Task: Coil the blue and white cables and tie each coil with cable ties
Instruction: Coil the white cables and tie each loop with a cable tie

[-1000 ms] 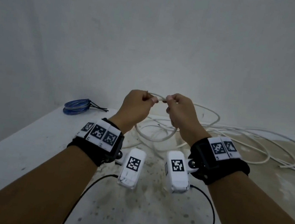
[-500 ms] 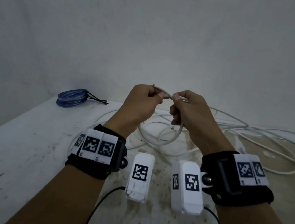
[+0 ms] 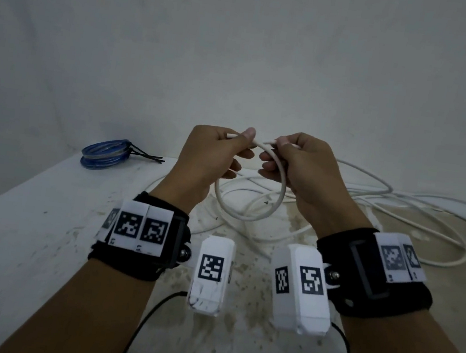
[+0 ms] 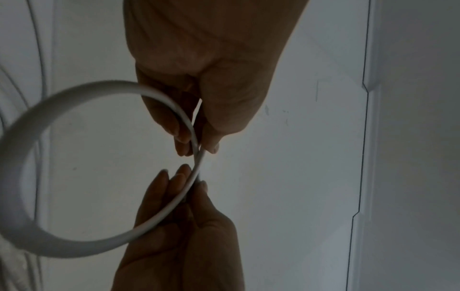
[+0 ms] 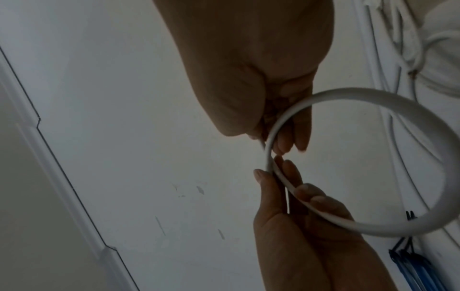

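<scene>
In the head view both hands are raised above the table. My left hand and right hand each pinch the white cable at the top of one round loop that hangs between them. The cable's end pokes out past my right thumb. The left wrist view shows my left hand pinching the loop, fingertip to fingertip with the right hand. In the right wrist view my right hand pinches the same loop. The blue cable lies coiled at the back left, bound with black ties.
Most of the white cable lies in loose curves across the back and right of the stained white table. A bare wall stands close behind the table. Black wires trail from the wrist cameras over the near table.
The loop between my hands has opened into a wider, rounder ring that hangs lower. Both hands still pinch the cable close together, and have drawn a little nearer to me.
</scene>
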The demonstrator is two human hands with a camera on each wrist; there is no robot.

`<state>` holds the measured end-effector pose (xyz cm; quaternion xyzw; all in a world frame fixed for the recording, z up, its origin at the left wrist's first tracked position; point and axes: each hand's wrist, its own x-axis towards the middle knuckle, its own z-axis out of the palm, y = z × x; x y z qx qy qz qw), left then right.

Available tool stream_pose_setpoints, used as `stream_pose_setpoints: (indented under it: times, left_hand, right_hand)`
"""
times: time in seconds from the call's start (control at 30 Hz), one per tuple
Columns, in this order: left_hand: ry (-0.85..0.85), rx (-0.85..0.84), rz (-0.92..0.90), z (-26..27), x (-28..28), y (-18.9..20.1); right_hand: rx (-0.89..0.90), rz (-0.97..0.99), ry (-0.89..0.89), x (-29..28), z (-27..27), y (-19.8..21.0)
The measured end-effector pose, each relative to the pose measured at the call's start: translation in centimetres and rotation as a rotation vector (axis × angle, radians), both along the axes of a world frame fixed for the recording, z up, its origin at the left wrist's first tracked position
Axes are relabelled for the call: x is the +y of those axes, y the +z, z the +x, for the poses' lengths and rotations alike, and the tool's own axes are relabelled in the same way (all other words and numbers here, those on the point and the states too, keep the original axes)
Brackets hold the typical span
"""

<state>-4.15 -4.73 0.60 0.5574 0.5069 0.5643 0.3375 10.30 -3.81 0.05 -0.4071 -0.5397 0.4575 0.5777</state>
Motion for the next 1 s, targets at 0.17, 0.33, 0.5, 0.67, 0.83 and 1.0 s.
stream_pose_setpoints:
  times: [0.17,0.33,0.5,0.67,0.83,1.0]
  left_hand:
    - [0.061,-0.006,0.064,0.3,0.4,-0.3]
    - [0.097,0.029,0.098,0.3,0.6,-0.6]
    - [0.109,0.131,0.125,-0.1,0.6,-0.6]
    - [0.053,0.19,0.145,0.0,0.4,-0.6]
    - [0.006,0.24,0.189,0.3,0.1,-0.4]
    - [-0.016,0.228,0.199,0.3,0.1,-0.3]
  right_hand:
    - [-0.021,-0.025,0.075,-0.1,0.6,0.2]
    - [-0.105,-0.065,0.139,-0.5,1.1,0.6]
    - [-0.433,-0.043,0.005,-1.2,2.0,1.6]
    - [-0.849,0.309,-0.414,-0.7,2.3,1.8]
    - [-0.854,0.255,-0.084,-0.5,1.3,1.1]
    - [-0.55,0.061,0.063,-0.8,1.7,1.1]
